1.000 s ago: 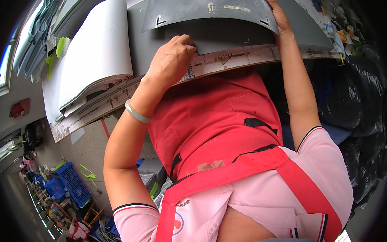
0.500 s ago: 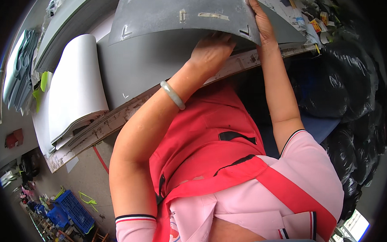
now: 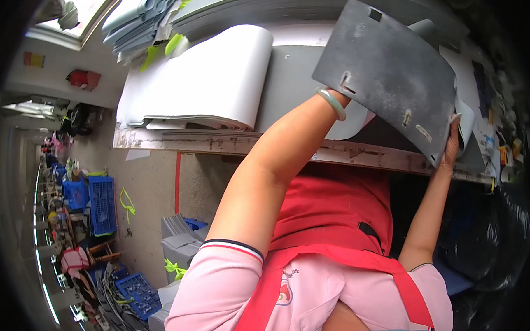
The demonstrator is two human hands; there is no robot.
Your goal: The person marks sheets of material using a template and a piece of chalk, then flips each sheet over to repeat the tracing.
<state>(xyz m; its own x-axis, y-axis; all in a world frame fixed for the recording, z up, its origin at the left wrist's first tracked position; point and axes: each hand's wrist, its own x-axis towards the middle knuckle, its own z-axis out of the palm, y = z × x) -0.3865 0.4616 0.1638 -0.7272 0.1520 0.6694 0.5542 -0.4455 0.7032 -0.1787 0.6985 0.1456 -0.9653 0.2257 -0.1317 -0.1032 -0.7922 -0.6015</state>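
A dark grey, bendy template sheet (image 3: 390, 73) with small cut-out slots is held tilted above the table. My right hand (image 3: 452, 144) grips its right edge, with the thumb pointing up along it. A small whitish thing (image 3: 456, 118) shows at that thumb; its kind is unclear. My left hand (image 3: 339, 95) reaches under the sheet's left corner, and its fingers are hidden. A green bangle (image 3: 333, 104) circles the left wrist. Beneath lies flat grey sheet material (image 3: 294, 77), partly covered by the template.
Folded white material (image 3: 215, 74) lies on the table left of my left arm. Long grey sheets (image 3: 259, 11) are stacked behind. The worn table edge (image 3: 229, 144) runs before me. Black plastic bags (image 3: 483, 228) stand at the right, blue crates (image 3: 102, 203) on the floor at left.
The view has swung leftward. The template sheet has turned and tilts more, its left corner now over my left wrist. My left hand has gone from its near edge to underneath; my right still holds on.
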